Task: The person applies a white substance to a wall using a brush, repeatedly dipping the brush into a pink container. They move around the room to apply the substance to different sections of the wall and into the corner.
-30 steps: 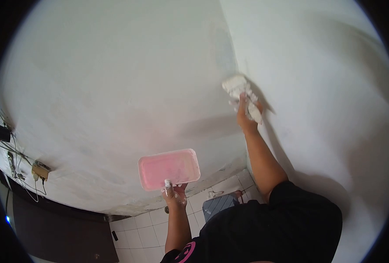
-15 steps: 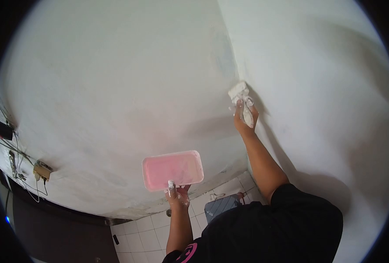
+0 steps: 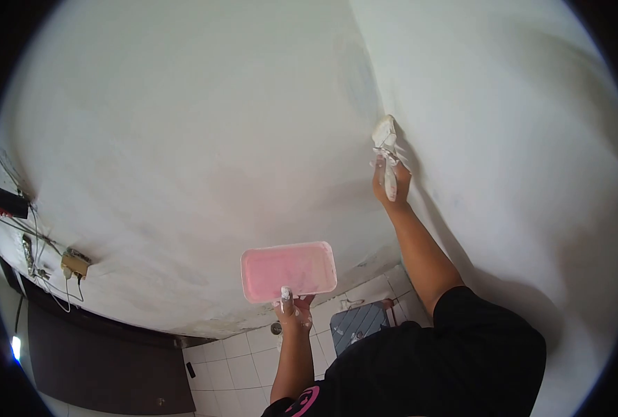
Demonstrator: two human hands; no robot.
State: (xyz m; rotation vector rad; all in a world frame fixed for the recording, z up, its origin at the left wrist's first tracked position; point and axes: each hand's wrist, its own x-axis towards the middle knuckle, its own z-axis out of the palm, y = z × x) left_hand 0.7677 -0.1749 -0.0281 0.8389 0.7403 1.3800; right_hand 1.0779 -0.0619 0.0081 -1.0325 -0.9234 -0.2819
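Faces the corner [image 3: 366,83] of a white room. Left of the corner, a broad white wall [image 3: 183,125]; right of the corner, a second white wall [image 3: 517,125]. Far below and left of the corner, a dark cabinet [image 3: 100,361] and white floor tiles [image 3: 232,361]. Below the corner and slightly left, holds up a pink tray [image 3: 289,271], left hand [image 3: 295,311] pinching its near edge, paint-smeared thumb on top, fingers beneath. Lower still below the corner, on the tiles, a blue-grey thing [image 3: 357,323], too small to tell. Right at the corner, grips a paint-caked brush [image 3: 385,135] in the right hand [image 3: 392,186], fingers wrapped tight round the handle, bristles against the right wall just beside the corner. Well left of the corner and low down, a small socket [image 3: 76,264] with loose cables.
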